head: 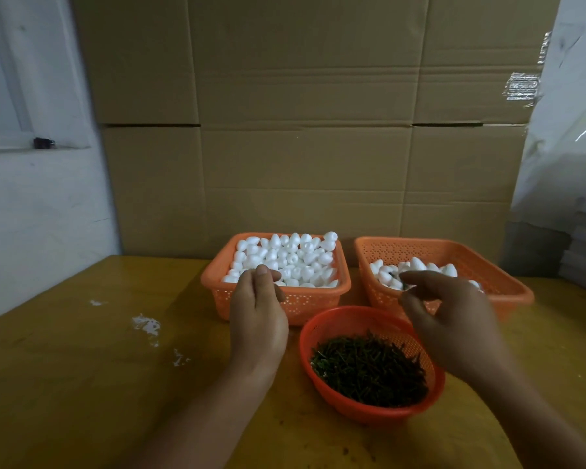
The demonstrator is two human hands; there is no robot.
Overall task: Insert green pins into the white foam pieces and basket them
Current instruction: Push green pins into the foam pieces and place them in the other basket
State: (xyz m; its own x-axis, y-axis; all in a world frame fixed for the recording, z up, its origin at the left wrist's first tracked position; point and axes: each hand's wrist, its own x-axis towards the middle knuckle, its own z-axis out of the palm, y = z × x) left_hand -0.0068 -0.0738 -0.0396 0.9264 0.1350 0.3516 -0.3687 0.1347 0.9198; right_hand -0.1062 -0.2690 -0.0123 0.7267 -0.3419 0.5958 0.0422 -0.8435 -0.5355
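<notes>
The left orange basket (342,286) is heaped with plain white foam pieces (295,262). My left hand (257,309) reaches over its front rim, thumb and fingertips gathered close on the pile; I cannot see a piece between them. The right orange basket (508,289) holds a few foam pieces (420,265), one showing a dark green pin. My right hand (454,319) hovers over that basket's near left corner with fingers spread and nothing in them. A round red bowl (322,328) of green pins (369,370) sits in front, between my hands.
All three containers stand on a yellow-brown table (82,384) with white foam crumbs (148,324) at the left. A wall of cardboard boxes (301,147) rises right behind the baskets. A white wall is at left, and plastic sheeting (569,130) hangs at right.
</notes>
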